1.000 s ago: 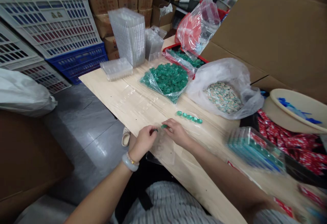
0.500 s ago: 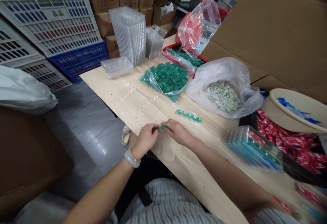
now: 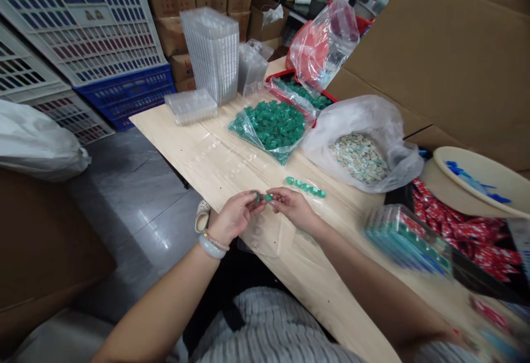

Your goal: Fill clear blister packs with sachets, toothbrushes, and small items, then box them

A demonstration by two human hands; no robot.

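My left hand [image 3: 235, 217] and my right hand [image 3: 292, 207] meet over the near edge of the wooden table [image 3: 215, 148]. Both pinch small green pieces [image 3: 262, 197] between the fingertips. A clear plastic tray [image 3: 265, 236] lies on the table just under the hands. A short row of green pieces [image 3: 305, 187] sits on the table just beyond my right hand. Farther back lies an open clear bag of green pieces [image 3: 273, 126].
A white bag of pale wrapped pieces [image 3: 364, 142] sits right of the green bag. Stacks of clear trays [image 3: 213, 54] stand at the back. A filled clear pack [image 3: 408, 239], red sachets [image 3: 467, 230] and a beige basin [image 3: 480, 181] lie at right. Crates [image 3: 83, 37] stand left.
Both hands have lifted slightly off the table and moved a little away from me, still pinching the green pieces. The view has shifted slightly.
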